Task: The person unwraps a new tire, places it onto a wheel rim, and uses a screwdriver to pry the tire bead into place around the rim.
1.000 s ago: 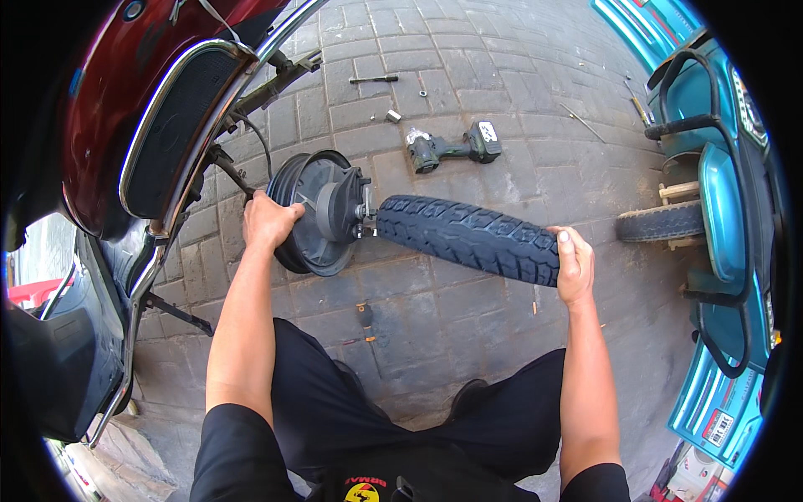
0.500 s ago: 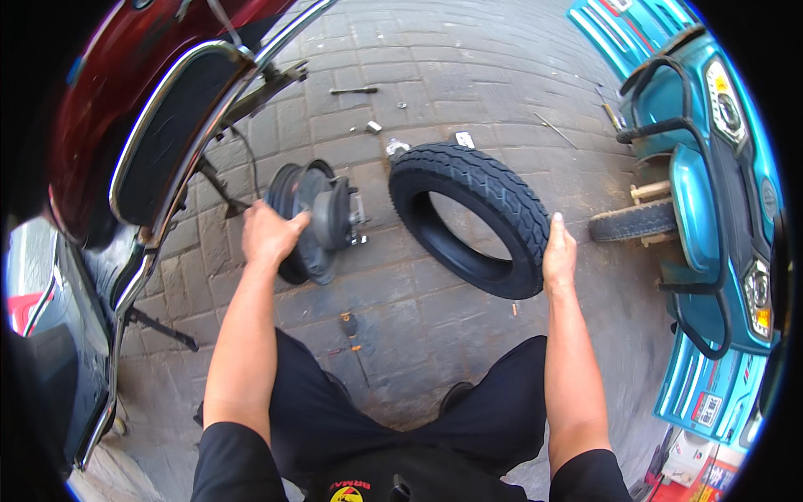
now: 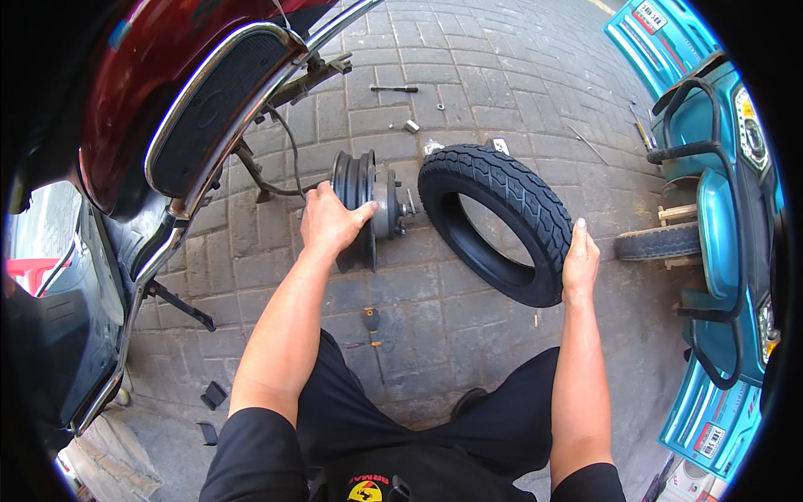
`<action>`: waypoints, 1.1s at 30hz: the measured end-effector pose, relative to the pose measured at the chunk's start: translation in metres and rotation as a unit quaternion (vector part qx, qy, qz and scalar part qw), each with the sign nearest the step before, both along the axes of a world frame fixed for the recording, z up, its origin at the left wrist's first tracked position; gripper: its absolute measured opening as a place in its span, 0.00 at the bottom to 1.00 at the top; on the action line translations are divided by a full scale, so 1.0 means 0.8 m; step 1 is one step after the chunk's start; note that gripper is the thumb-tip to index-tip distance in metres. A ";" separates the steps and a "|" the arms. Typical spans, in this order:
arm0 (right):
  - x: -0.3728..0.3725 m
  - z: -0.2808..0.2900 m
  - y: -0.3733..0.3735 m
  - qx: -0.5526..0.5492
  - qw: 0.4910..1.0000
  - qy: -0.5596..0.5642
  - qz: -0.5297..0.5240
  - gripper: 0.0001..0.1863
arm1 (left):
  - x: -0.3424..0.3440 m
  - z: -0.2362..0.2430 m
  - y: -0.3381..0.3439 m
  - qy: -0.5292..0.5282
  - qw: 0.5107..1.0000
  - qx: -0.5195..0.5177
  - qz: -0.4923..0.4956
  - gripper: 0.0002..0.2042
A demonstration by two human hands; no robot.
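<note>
My left hand [image 3: 331, 219] grips a dark metal wheel rim [image 3: 355, 176], the thumb stretched across it and the other fingers partly hidden at its left side. The rim stands on edge on the paving, its drum-shaped hub [image 3: 386, 205] and axle pointing right. To its right, a black treaded tyre [image 3: 510, 180] leans tilted, with its open middle showing the bricks. My right hand [image 3: 580, 263] holds the tyre at its right edge, thumb up along the tread and fingertips hidden behind. Rim and tyre are apart.
A dark red vehicle with a chrome-edged footboard [image 3: 222, 105] stands at left. A teal vehicle [image 3: 723, 226] with a black tubular guard stands at right. A screwdriver [image 3: 372, 326] lies before my knees. A socket [image 3: 411, 126] and a tool bar [image 3: 394, 89] lie farther off.
The rim has turned from a tilted pose to a more upright one, its axle now pointing at the tyre. My left hand has moved with it, toward the tyre. The right hand keeps its hold.
</note>
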State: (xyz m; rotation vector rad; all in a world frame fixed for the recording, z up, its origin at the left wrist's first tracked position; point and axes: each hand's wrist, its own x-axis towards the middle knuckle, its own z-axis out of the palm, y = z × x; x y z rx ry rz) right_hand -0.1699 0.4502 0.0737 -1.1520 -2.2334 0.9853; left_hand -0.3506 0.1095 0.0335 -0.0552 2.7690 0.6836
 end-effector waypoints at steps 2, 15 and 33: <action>0.000 0.002 0.000 -0.014 1.000 0.009 0.011 0.33 | 0.001 -0.003 -0.002 0.023 1.000 -0.004 -0.001 0.46; -0.008 0.006 -0.006 0.025 1.000 0.007 0.010 0.29 | -0.007 -0.039 -0.018 0.171 0.963 -0.039 -0.206 0.27; -0.016 0.008 -0.003 0.080 0.996 0.014 0.048 0.25 | -0.060 -0.042 -0.012 0.243 0.915 0.109 -0.304 0.12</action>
